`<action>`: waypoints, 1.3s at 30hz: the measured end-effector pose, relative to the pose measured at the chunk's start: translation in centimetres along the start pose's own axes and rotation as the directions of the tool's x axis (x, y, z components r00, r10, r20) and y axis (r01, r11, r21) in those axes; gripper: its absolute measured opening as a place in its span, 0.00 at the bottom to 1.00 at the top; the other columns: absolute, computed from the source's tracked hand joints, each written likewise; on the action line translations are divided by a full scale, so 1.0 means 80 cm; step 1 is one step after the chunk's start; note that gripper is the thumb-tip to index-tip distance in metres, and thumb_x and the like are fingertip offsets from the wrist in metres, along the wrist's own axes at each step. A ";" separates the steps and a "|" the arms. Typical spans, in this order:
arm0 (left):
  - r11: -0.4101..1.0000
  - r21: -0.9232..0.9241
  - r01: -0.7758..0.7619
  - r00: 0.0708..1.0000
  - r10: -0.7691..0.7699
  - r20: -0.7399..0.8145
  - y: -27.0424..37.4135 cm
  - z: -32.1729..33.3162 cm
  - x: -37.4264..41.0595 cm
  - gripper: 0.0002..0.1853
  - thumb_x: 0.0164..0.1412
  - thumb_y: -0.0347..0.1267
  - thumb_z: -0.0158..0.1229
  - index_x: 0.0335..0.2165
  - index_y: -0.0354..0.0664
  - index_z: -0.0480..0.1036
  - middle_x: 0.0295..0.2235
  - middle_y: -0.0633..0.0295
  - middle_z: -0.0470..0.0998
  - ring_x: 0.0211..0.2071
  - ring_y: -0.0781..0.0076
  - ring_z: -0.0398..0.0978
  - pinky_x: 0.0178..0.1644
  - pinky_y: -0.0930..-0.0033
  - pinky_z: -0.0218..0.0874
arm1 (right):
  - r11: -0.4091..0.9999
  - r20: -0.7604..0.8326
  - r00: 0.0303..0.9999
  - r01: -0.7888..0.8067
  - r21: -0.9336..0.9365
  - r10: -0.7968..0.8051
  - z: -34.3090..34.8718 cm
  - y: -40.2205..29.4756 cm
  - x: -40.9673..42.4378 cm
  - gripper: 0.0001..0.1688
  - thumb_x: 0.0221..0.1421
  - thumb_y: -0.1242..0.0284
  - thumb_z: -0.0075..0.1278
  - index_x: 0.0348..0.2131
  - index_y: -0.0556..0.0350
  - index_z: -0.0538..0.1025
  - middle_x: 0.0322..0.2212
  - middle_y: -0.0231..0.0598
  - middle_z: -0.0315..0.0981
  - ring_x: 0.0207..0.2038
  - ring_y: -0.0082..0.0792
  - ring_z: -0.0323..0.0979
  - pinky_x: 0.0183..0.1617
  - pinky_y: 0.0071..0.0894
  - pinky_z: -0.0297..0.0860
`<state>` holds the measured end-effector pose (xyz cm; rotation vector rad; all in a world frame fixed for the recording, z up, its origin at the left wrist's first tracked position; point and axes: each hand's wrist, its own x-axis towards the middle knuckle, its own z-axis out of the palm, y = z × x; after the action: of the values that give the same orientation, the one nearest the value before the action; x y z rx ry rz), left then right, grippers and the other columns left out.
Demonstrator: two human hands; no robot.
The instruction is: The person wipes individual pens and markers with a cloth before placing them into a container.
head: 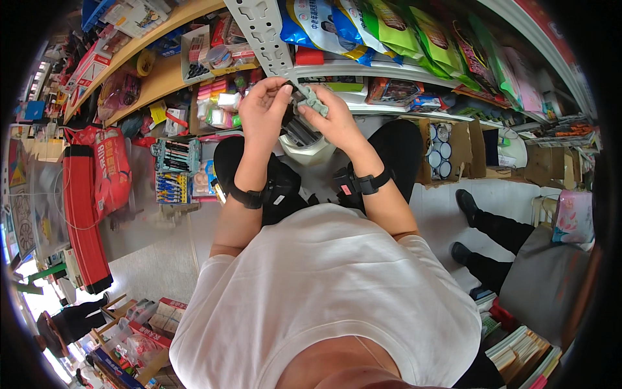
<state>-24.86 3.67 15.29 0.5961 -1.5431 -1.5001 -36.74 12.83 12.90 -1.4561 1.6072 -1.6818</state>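
Observation:
Both hands are raised close together in front of the shelves. My left hand [264,108] pinches a small dark object [297,94] between thumb and fingers; its exact kind is too small to tell. In my right hand [336,116] is a crumpled pale green cloth [315,102], which lies against the dark object. Just below the hands, between my knees, stands a white container [311,154]. Several dark flat pieces [303,132] are inside it, partly hidden by my right hand.
A perforated white shelf post [260,36] rises just beyond my hands. Bagged goods [393,29] hang over the right shelf edge. A carton of cans [440,150] stands right of my knee. At left are pen boxes [172,170]. Another person's legs [491,238] extend at right.

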 end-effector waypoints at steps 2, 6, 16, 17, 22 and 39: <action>0.999 -0.039 0.021 1.000 -0.021 0.014 0.001 -0.001 -0.002 0.11 0.53 0.23 0.58 0.37 0.30 0.70 0.31 0.63 0.74 0.33 0.80 0.71 0.38 0.80 0.64 | 1.000 0.013 1.000 -0.002 -0.011 0.003 -0.002 -0.001 -0.001 0.21 0.49 0.73 0.52 0.43 0.62 0.69 0.35 0.47 0.71 0.38 0.43 0.69 0.43 0.32 0.64; 0.997 -0.077 0.032 0.998 -0.028 0.057 -0.012 -0.005 -0.009 0.12 0.53 0.23 0.58 0.38 0.30 0.70 0.32 0.64 0.73 0.34 0.80 0.70 0.38 0.79 0.63 | 1.000 0.002 1.000 0.000 0.006 0.000 0.004 -0.003 -0.002 0.19 0.50 0.71 0.51 0.42 0.61 0.70 0.35 0.47 0.71 0.38 0.43 0.70 0.43 0.34 0.64; 0.978 0.140 -0.155 0.987 0.159 -0.023 0.005 -0.001 -0.019 0.09 0.50 0.21 0.60 0.33 0.32 0.72 0.30 0.63 0.71 0.31 0.78 0.71 0.35 0.78 0.65 | 0.980 -0.303 0.936 -0.146 0.135 0.181 -0.017 -0.013 0.012 0.14 0.49 0.74 0.51 0.38 0.61 0.72 0.33 0.45 0.71 0.38 0.40 0.70 0.45 0.30 0.64; 0.957 0.225 -0.184 0.982 0.191 -0.010 0.008 0.003 -0.020 0.08 0.49 0.20 0.60 0.32 0.32 0.72 0.29 0.63 0.71 0.31 0.78 0.71 0.34 0.78 0.65 | 0.998 -0.294 0.955 -0.019 0.056 0.035 -0.013 -0.026 0.016 0.14 0.48 0.75 0.51 0.37 0.61 0.72 0.33 0.45 0.70 0.38 0.39 0.70 0.45 0.30 0.64; 0.802 0.492 -0.337 0.938 0.332 0.102 0.017 0.010 -0.025 0.11 0.41 0.20 0.62 0.29 0.34 0.73 0.27 0.58 0.70 0.26 0.69 0.72 0.28 0.76 0.66 | 0.989 -0.196 0.970 0.146 0.010 -0.141 0.004 -0.061 0.015 0.12 0.45 0.79 0.49 0.34 0.61 0.72 0.32 0.43 0.69 0.37 0.39 0.70 0.43 0.30 0.65; 0.989 -0.135 -0.065 0.993 0.078 0.093 0.020 -0.019 -0.026 0.11 0.55 0.23 0.55 0.39 0.33 0.71 0.35 0.64 0.72 0.34 0.81 0.69 0.39 0.80 0.61 | 0.841 0.036 0.915 -0.385 0.380 0.402 -0.018 0.000 -0.003 0.25 0.50 0.64 0.56 0.44 0.63 0.71 0.37 0.38 0.72 0.39 0.25 0.67 0.44 0.24 0.63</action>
<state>-22.17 4.83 16.10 0.3922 -1.5095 -1.5819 -37.87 13.73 13.08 -0.8334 1.3811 -1.6661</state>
